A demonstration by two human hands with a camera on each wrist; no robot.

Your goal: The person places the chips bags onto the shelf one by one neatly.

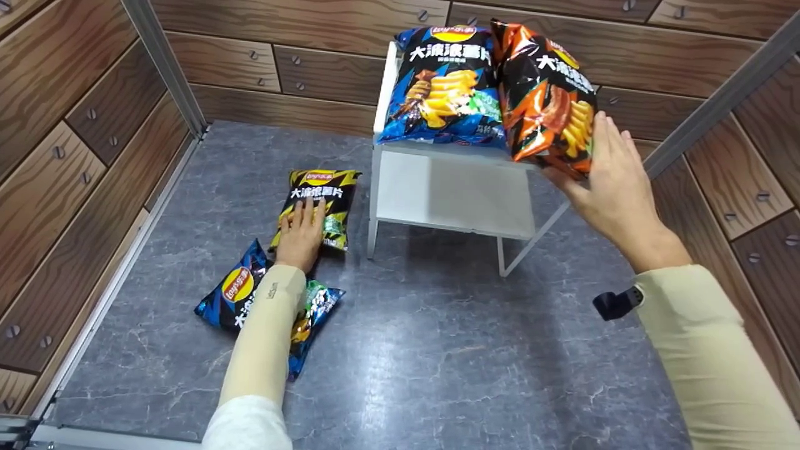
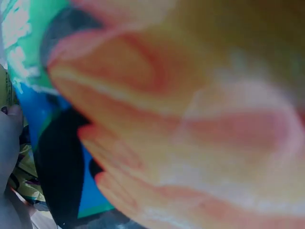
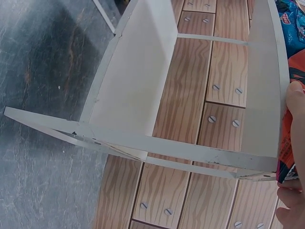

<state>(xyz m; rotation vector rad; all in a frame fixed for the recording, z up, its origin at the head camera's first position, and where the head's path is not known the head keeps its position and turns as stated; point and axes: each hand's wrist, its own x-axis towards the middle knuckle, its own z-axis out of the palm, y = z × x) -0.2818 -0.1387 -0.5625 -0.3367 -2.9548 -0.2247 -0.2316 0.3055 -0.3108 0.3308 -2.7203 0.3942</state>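
Note:
My left hand (image 1: 300, 240) lies on a yellow-and-black bag of chips (image 1: 334, 187) on the floor, its fingers extended over the bag's front. Under my left forearm is a blue bag of chips (image 1: 234, 290), partly hidden; its blurred print (image 2: 90, 176) fills much of the left wrist view. At the upper right, my right hand (image 1: 625, 187) grips the lower right side of an orange-and-black bag of chips (image 1: 550, 100). That bag tilts on the white rack's top, touching another blue bag of chips (image 1: 447, 87). In the right wrist view, only part of my right hand (image 3: 296, 129) shows.
The white two-level rack (image 1: 456, 194) stands against the back wall; its lower shelf (image 3: 131, 71) also shows in the right wrist view. Wood-patterned walls (image 1: 337, 69) and metal posts (image 1: 165, 59) enclose the grey marbled floor (image 1: 437, 350).

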